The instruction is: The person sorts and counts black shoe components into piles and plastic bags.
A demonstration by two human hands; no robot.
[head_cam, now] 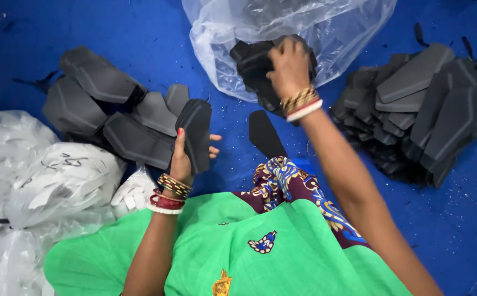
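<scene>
My left hand [182, 159] holds a small stack of dark grey foam sole pieces [196, 131] upright, thumb on the near side, fingers behind. My right hand [289, 64] reaches forward and grips a bundle of the same dark pieces [252, 68] at the mouth of a clear plastic bag [331, 27]. One loose dark piece [265, 134] lies flat on the blue floor between my arms. Bangles ring both wrists.
A heap of grey foam pieces [107, 109] lies at the left, a larger heap [424, 104] at the right. Clear bags of white cut pieces [47, 181] sit at the lower left. Green cloth [238, 246] covers my lap on the blue floor [457, 219].
</scene>
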